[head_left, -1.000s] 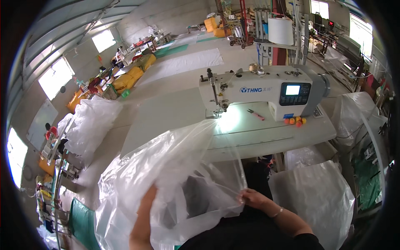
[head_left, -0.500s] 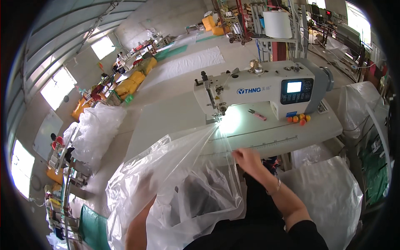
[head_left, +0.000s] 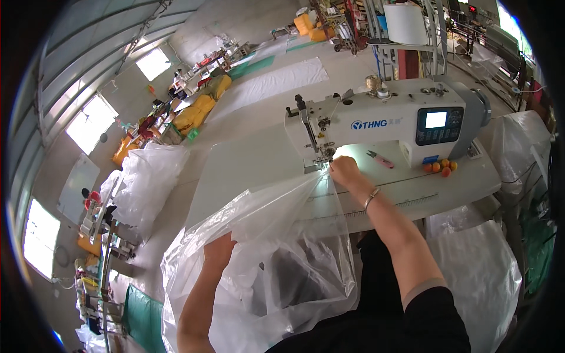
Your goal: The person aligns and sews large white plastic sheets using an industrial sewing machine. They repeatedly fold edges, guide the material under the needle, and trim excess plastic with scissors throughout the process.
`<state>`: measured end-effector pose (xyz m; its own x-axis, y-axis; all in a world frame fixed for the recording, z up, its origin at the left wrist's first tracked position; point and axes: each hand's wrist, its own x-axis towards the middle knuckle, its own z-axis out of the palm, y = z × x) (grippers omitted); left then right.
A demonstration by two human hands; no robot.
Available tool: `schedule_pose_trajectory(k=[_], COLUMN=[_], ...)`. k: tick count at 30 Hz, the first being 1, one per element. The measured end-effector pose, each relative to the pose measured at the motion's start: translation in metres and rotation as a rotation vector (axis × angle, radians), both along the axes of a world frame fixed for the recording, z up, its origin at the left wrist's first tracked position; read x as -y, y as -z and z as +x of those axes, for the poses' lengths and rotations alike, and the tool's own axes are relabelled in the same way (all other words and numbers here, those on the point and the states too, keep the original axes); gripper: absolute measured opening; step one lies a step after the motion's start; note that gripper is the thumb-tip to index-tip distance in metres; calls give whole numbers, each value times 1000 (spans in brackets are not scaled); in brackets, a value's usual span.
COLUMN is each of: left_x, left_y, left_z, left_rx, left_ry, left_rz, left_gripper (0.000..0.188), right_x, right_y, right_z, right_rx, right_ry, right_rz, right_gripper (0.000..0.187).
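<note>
A white sewing machine (head_left: 371, 126) stands on a pale table, its lamp lighting the needle area. Clear plastic sheeting (head_left: 259, 215) runs in folds from under the presser foot (head_left: 322, 160) down over my lap. Right beside the foot, my right hand (head_left: 346, 172) is closed, fingertips pinched at the sheeting's gathered corner; the exact grip is partly hidden. My left hand (head_left: 219, 250) is closed on the sheeting lower down at the left. Thread snips (head_left: 381, 159) with pink handles lie on the machine bed behind my right hand.
Several small orange-red round fruits (head_left: 441, 167) sit by the machine's base. A ruler scale (head_left: 406, 203) runs along the table front. A large white thread cone (head_left: 406, 25) stands behind. Plastic bundles lie at left (head_left: 147, 185) and right (head_left: 471, 270).
My right hand has moved forward from the table's front edge to the needle area. My left hand has come up and shows more plainly at the sheeting. The view has shifted slightly.
</note>
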<state>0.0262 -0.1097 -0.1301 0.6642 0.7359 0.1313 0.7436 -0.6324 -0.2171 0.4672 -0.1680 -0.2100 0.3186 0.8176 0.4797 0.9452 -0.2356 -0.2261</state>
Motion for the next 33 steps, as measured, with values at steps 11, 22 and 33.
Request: schedule_pose_trajectory(k=[11,22,33], left_x=[66,185,164], left_y=[-33,-46,-16], left_z=[-50,26,-61], left_rx=[727,287,82], left_ry=[-120,206,-23], left_rz=[-1047,-1249,-582], left_gripper=[28,24,33], right_x=[76,204,235], right_y=[-18,7,13], right_z=[-45,-228,-236], right_rx=[-599,-2203,-1924], right_ry=[-140,-550,-368], right_rz=[404,69,-80], right_gripper=[11,34,26])
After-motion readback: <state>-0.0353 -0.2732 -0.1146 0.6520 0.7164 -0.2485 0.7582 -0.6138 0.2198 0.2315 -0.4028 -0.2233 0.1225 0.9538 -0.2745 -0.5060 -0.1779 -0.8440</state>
